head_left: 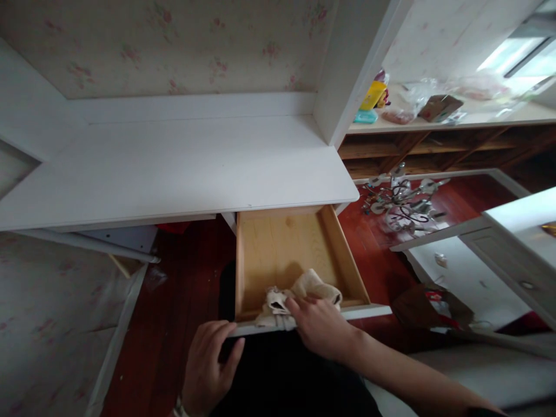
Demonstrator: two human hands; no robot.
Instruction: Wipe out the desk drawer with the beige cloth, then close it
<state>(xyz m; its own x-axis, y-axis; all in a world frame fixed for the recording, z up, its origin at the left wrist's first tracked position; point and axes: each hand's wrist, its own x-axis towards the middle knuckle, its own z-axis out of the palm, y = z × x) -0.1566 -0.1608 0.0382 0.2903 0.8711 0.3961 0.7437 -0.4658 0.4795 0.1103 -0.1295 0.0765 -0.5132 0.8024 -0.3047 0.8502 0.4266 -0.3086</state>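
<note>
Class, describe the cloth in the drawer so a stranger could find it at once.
Under the white desk an open wooden drawer juts out. At its front edge, under the right hand, lies a crumpled beige cloth, the only thing inside.

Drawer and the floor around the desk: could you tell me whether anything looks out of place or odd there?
Yes. A crumpled beige cloth hangs over the front edge of the open drawer, under the right hand. A chandelier-like metal fixture lies on the red floor to the right, and a torn brown bag sits nearer.
</note>
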